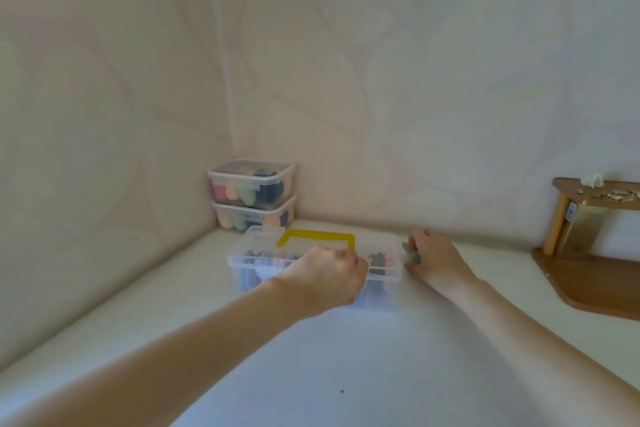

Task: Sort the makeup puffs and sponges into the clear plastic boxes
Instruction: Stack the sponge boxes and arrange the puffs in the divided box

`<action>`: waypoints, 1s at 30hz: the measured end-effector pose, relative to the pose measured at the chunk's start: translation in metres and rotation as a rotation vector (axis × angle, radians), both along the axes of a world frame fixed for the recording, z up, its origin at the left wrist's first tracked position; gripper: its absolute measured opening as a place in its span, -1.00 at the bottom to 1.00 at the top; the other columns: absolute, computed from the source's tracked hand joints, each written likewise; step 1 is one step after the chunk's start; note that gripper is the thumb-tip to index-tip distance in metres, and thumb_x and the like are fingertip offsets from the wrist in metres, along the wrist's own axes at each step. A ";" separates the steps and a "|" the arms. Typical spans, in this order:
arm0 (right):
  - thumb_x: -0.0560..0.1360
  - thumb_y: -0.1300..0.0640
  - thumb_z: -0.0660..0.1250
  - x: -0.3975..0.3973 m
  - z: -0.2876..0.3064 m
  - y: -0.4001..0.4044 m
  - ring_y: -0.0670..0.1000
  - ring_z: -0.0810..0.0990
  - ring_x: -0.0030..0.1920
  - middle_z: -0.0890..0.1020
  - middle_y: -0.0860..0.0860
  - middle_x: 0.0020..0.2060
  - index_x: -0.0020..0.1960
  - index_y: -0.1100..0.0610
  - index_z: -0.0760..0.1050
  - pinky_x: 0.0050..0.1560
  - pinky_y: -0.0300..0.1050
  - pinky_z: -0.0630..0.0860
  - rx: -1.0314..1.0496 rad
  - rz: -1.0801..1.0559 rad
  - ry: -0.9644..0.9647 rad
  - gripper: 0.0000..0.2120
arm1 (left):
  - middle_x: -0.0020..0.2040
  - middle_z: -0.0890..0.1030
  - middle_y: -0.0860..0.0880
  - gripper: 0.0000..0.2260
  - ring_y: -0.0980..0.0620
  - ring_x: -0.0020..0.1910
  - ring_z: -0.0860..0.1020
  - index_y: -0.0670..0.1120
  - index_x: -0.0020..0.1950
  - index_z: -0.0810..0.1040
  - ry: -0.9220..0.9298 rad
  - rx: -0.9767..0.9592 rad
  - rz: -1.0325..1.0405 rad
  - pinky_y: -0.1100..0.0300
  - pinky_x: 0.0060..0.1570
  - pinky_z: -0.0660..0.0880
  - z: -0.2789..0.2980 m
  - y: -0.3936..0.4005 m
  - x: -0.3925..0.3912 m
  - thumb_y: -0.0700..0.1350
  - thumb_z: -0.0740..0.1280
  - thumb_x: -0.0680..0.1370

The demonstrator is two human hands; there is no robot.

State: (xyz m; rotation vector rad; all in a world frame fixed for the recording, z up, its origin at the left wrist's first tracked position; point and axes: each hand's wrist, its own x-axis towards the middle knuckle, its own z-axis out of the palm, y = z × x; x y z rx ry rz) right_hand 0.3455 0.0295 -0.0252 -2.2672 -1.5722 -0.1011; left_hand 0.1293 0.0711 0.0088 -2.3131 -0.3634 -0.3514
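Left hand point(327, 276) fisted on clear box point(252, 253) front; right hand point(434, 260) fingers grip sponges point(412, 253).

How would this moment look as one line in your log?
left hand: grips front of yellow-handled box | right hand: holds sponges beside it | two lidded boxes: stacked in corner

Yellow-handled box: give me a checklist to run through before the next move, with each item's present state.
1. Left hand has a grip on the front edge of the yellow-handled box: ok.
2. Box lid latched: cannot tell, blurred.
3. Right hand holds sponges beside the box, not yet inside: not ok.
4. Box sits flat on the white surface: ok.
5. Two stacked boxes in the corner are lidded and apart from the hands: ok.
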 end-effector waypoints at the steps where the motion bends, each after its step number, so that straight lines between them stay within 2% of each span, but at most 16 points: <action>1: 0.48 0.21 0.25 -0.001 0.003 -0.002 0.07 0.37 -0.10 0.42 0.05 -0.11 -0.13 0.11 0.26 -0.20 -0.14 0.26 -0.001 0.002 -0.006 -0.86 | -0.61 0.43 0.07 -0.67 0.14 -0.69 0.36 -0.06 -0.56 0.49 0.010 0.014 0.022 0.38 -0.58 0.00 0.001 -0.001 0.000 -0.01 0.55 -0.16; 3: 0.53 0.19 0.20 -0.004 0.008 -0.010 0.06 0.34 -0.17 0.40 0.04 -0.22 -0.27 0.07 0.20 -0.38 -0.16 0.18 -0.032 0.005 -0.064 -0.75 | -0.63 0.41 0.06 -0.66 0.15 -0.70 0.34 -0.09 -0.58 0.49 0.038 0.055 0.043 0.40 -0.62 0.04 0.001 -0.004 0.001 -0.04 0.53 -0.21; 5: 0.53 0.22 0.17 -0.010 0.012 -0.019 0.09 0.35 -0.20 0.36 0.01 -0.32 -0.32 0.05 0.15 -0.43 -0.18 0.13 0.000 -0.008 -0.070 -0.70 | -0.63 0.40 0.05 -0.71 0.16 -0.68 0.35 -0.11 -0.58 0.51 0.051 0.111 0.059 0.41 -0.61 0.04 0.001 -0.008 0.001 -0.10 0.50 -0.19; 8: 0.48 0.33 0.16 -0.022 0.028 -0.030 0.17 0.47 -0.13 0.41 0.04 -0.22 -0.18 0.06 0.28 -0.25 -0.06 0.30 0.186 -0.015 -0.030 -0.81 | -0.62 0.42 0.04 -0.92 0.16 -0.66 0.39 -0.11 -0.58 0.53 0.022 0.149 0.053 0.47 -0.63 0.13 0.001 -0.014 0.002 -0.23 0.32 -0.03; 10: 0.47 0.37 0.17 -0.032 0.045 -0.036 0.18 0.51 -0.09 0.40 0.05 -0.18 -0.18 0.08 0.43 -0.23 -0.11 0.24 0.296 0.001 -0.034 -0.79 | -0.62 0.43 0.03 -0.89 0.15 -0.65 0.41 -0.12 -0.58 0.53 0.033 0.152 0.066 0.47 -0.64 0.17 0.000 -0.018 0.001 -0.27 0.23 0.02; 12: 0.46 0.37 0.19 -0.046 0.061 -0.040 0.16 0.52 -0.07 0.43 0.05 -0.16 -0.16 0.19 0.56 -0.21 -0.15 0.24 0.364 0.057 -0.051 -0.80 | -0.63 0.42 0.03 -0.86 0.14 -0.65 0.40 -0.11 -0.59 0.54 0.065 0.137 0.096 0.45 -0.66 0.18 -0.001 -0.019 0.003 -0.24 0.40 -0.09; 15: 0.46 0.31 0.19 -0.079 0.066 -0.052 0.13 0.53 0.04 0.50 0.09 0.00 0.02 0.20 0.57 -0.08 -0.09 0.38 0.234 0.212 -0.179 -0.77 | -0.60 0.48 0.01 -0.67 0.15 -0.63 0.45 -0.10 -0.55 0.57 0.079 0.044 0.096 0.39 -0.68 0.26 -0.003 -0.015 0.006 -0.12 0.54 -0.24; 17: 0.45 0.25 0.19 -0.098 0.057 -0.061 0.13 0.51 0.08 0.44 0.09 0.10 0.16 0.19 0.49 -0.09 -0.10 0.38 0.093 0.303 -0.281 -0.70 | -0.46 0.62 0.00 -0.58 0.12 -0.50 0.58 -0.15 -0.36 0.66 0.035 -0.030 0.081 0.34 -0.58 0.45 -0.006 -0.012 0.001 -0.07 0.58 -0.15; 19: 0.48 0.14 0.20 -0.111 0.053 -0.069 0.14 0.50 0.11 0.38 0.07 0.18 0.27 0.17 0.39 -0.11 -0.11 0.33 0.026 0.323 -0.396 -0.63 | -0.32 0.67 -0.01 -0.50 0.07 -0.38 0.64 -0.12 -0.10 0.61 -0.026 -0.077 0.049 0.30 -0.42 0.56 -0.009 -0.002 -0.021 -0.11 0.53 -0.02; 21: 0.51 0.04 0.20 -0.115 0.054 -0.067 0.11 0.48 0.16 0.34 0.06 0.24 0.29 0.17 0.35 -0.03 -0.09 0.38 -0.043 0.274 -0.544 -0.60 | -0.31 0.66 -0.04 -0.55 -0.01 -0.37 0.65 -0.14 -0.05 0.47 -0.134 -0.099 0.062 0.26 -0.41 0.57 -0.009 0.013 -0.053 -0.17 0.46 0.10; 22: 0.51 0.02 0.21 -0.116 0.054 -0.063 0.11 0.48 0.16 0.33 0.07 0.25 0.28 0.17 0.36 -0.01 -0.08 0.40 -0.077 0.242 -0.593 -0.61 | -0.32 0.65 -0.07 -0.57 -0.03 -0.39 0.64 -0.16 -0.08 0.49 -0.158 -0.104 0.125 0.25 -0.45 0.56 -0.008 0.020 -0.067 -0.16 0.48 0.10; 24: 0.41 0.05 0.34 -0.121 0.051 -0.053 0.14 0.56 0.04 0.41 0.10 0.18 0.17 0.18 0.46 -0.11 -0.07 0.47 -0.053 0.208 -0.671 -0.63 | -0.32 0.63 -0.10 -0.56 -0.04 -0.41 0.63 -0.20 -0.17 0.58 -0.130 -0.126 0.329 0.24 -0.52 0.54 -0.001 0.024 -0.087 -0.13 0.59 0.03; 25: 0.25 0.08 0.46 -0.126 0.049 -0.046 0.14 0.62 -0.14 0.51 0.11 0.05 0.02 0.18 0.55 -0.28 -0.11 0.49 -0.050 0.221 -0.707 -0.63 | -0.21 0.64 -0.12 -0.59 -0.05 -0.30 0.65 -0.23 -0.09 0.58 -0.056 -0.185 0.439 0.20 -0.41 0.57 0.004 0.021 -0.092 -0.12 0.58 0.16; 27: -0.08 0.29 0.46 -0.133 0.045 -0.037 0.08 0.53 -0.56 0.58 0.09 -0.30 -0.34 0.16 0.59 -0.61 -0.25 0.36 0.030 0.211 -0.784 -0.70 | 0.13 0.57 -0.15 -0.72 -0.10 0.08 0.59 -0.25 0.19 0.44 0.062 -0.207 0.531 0.13 -0.03 0.52 0.006 0.017 -0.088 -0.15 0.30 0.53; 28: -0.11 0.36 0.35 -0.134 0.044 -0.035 0.06 0.46 -0.65 0.56 0.07 -0.40 -0.43 0.15 0.57 -0.67 -0.29 0.30 0.076 0.211 -0.809 -0.73 | 0.21 0.53 -0.14 -0.74 -0.11 0.16 0.55 -0.23 0.24 0.40 0.077 -0.211 0.534 0.12 0.05 0.49 0.009 0.015 -0.084 -0.18 0.19 0.59; 30: -0.11 0.34 0.37 -0.133 0.043 -0.033 0.03 0.42 -0.70 0.54 0.05 -0.45 -0.47 0.14 0.55 -0.69 -0.32 0.25 0.084 0.222 -0.844 -0.76 | 0.22 0.54 -0.14 -0.76 -0.11 0.19 0.53 -0.21 0.24 0.43 0.124 -0.157 0.518 0.11 0.09 0.47 0.015 0.009 -0.078 -0.21 0.13 0.60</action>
